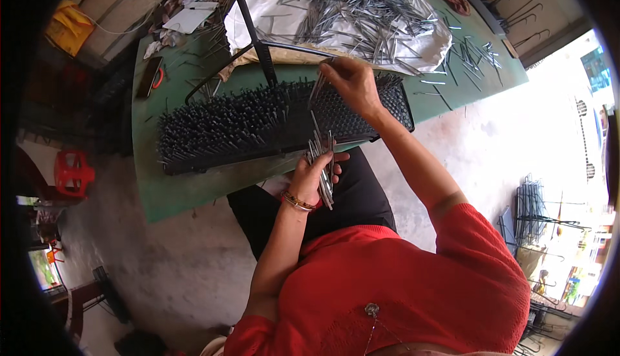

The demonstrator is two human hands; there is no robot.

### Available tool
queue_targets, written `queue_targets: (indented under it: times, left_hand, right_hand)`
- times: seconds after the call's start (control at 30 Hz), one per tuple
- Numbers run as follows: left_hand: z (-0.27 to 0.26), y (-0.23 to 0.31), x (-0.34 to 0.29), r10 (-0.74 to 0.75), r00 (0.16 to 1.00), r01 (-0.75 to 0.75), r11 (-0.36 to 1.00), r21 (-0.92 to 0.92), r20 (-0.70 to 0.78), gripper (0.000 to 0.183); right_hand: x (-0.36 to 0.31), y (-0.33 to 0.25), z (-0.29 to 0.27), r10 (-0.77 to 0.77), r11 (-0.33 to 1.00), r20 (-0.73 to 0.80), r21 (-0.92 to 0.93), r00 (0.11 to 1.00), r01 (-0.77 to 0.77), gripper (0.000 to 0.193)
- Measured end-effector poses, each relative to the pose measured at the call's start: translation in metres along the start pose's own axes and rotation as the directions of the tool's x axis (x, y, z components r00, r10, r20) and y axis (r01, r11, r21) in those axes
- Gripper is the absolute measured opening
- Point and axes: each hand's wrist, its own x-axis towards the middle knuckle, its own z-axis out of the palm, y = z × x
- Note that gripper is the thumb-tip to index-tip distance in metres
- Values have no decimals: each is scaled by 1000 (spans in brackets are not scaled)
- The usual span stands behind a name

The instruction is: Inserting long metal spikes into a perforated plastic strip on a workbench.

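Note:
My left hand (pixel 309 178) is closed round a bundle of thin grey metal rods (pixel 324 188), in front of the rack's near edge. My right hand (pixel 354 83) pinches a slender metal rod (pixel 316 92) that hangs down over the rack; whether it is a single rod is hard to tell. The long black rack (pixel 368 114) has rows of round holes showing on its right part. Many dark rods (pixel 219 123) stand upright, close together, across its left part.
On the green table (pixel 174 194), a white sheet (pixel 258 23) carries a heap of loose metal rods (pixel 368 7). More rods (pixel 475 59) lie scattered at right. A black metal frame (pixel 261 52) rises behind the rack. A red stool (pixel 72 174) stands on the floor at left.

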Motion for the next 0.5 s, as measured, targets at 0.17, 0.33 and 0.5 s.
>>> queue_targets:
  times: [0.17,0.33,0.5]
  left_hand:
    - [-2,0,0,-64,997,65,998,25,-31,27]
    - [-1,-3,2,-61,998,61,997,42,-4,28]
    - [-1,-4,2,-77,996,79,996,33,-41,28]
  right_hand:
    - [3,3,19,-126,986,-160,-130,979,106,22]
    - [0,8,27,-172,981,-283,-132,944,140,20]
    - [-5,4,28,-285,947,-245,-224,927,232,17]
